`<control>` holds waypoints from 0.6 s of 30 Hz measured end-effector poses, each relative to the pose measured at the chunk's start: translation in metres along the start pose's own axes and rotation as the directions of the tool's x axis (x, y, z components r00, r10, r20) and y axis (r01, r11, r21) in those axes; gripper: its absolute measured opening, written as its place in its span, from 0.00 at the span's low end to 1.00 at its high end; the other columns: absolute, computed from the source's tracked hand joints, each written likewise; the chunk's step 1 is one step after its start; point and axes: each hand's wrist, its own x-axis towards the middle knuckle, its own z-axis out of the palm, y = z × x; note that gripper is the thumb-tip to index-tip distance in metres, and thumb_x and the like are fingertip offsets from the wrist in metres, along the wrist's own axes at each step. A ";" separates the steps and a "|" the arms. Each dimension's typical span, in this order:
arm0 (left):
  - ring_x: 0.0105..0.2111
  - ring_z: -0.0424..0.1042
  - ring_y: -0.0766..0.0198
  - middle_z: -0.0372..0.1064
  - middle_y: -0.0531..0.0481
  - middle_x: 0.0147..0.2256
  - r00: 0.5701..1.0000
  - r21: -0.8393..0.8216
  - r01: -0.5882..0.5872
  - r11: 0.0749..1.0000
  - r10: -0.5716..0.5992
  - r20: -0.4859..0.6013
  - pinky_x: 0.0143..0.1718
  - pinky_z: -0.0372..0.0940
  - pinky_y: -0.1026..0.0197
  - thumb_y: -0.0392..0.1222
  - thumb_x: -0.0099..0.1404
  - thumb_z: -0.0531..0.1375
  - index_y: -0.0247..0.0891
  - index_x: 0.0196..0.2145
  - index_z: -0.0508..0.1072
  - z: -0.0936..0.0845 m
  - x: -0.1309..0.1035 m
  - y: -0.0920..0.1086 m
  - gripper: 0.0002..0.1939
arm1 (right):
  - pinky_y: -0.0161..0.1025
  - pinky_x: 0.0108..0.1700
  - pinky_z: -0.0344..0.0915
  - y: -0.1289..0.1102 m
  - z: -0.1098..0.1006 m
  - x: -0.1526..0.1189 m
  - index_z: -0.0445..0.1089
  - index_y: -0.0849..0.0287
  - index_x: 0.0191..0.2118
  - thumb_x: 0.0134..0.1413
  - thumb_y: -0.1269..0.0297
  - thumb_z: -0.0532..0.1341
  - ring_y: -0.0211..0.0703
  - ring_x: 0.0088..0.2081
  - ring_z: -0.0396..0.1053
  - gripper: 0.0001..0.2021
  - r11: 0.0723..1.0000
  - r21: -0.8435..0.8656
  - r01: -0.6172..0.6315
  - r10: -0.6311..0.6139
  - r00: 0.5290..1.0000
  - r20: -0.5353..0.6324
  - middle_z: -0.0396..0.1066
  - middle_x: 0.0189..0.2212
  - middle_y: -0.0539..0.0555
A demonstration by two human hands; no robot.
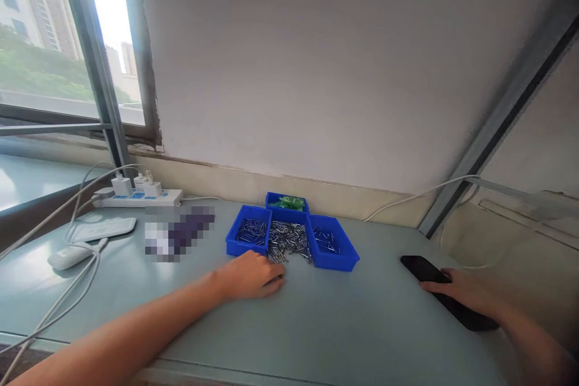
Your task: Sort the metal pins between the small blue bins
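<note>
Rests left grip (256, 275), the nearer, curled, cannot tell whether empty, just in front of the metal parts pile (289, 239), and clasps phone (458, 309) in right grip (469, 291) well right of that pile.

My left arm (149, 327) is slanting forward | my left hand (253, 274) is resting palm down, fingers (274, 284) bent | my right hand (468, 291) is gripping, thumb (433, 287) pointing inward

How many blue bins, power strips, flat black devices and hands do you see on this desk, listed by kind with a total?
Blue bins: 3 (left bin, back bin, right bin)
Power strip: 1
Flat black device: 1
Hands: 2 (left hand, right hand)
Total: 7
</note>
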 end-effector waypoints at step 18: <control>0.26 0.73 0.60 0.72 0.50 0.26 1.000 -0.027 -0.006 1.000 0.006 -0.015 0.25 0.61 0.64 0.42 0.68 0.50 0.37 0.34 0.68 0.002 -0.001 -0.003 0.09 | 0.52 0.40 0.66 -0.192 -0.026 -0.079 0.49 0.59 0.61 0.52 0.46 0.54 0.63 0.44 0.67 0.34 0.942 -0.300 0.151 -0.285 0.831 -0.478 0.66 0.46 0.65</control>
